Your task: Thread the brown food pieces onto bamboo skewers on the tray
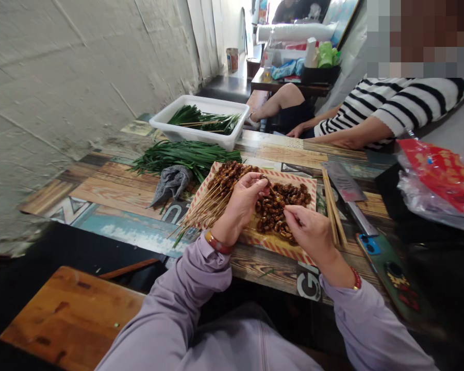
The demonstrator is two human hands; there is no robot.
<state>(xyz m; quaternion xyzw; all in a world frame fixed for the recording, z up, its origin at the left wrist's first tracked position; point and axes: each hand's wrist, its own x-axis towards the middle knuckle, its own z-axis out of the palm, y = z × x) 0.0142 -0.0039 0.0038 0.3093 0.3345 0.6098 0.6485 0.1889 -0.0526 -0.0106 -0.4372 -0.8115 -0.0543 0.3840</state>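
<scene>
One long patterned table (pixel 112 190) fills the view, and across it rests a co-worker's striped sleeve (pixel 394 103). Next down in size, a white tub (pixel 166 123) of greens sits at the far edge, with loose chives (pixel 185 154) fanned out just in front of it. Nearer, a checked tray (pixel 278 242) carries a heap of brown pieces (pixel 297 196), and a bundle of loaded skewers (pixel 212 201) lies across its left side. A cleaver (pixel 344 183) and spare bare sticks (pixel 334 211) lie just to the right.

Now the hands, both over the heap. The left hand (pixel 242 203) has its grip closed, fingertips pinched on one brown piece (pixel 263 181). The right hand (pixel 311 234) has its grip closed too, on what looks like a thin skewer (pixel 284 202) aimed at that piece.

Those pieces look glossy and light, likely slick and easy to crush, so a hold by the sides seems best. That stick is stiff but slender, best held close to its point.
</scene>
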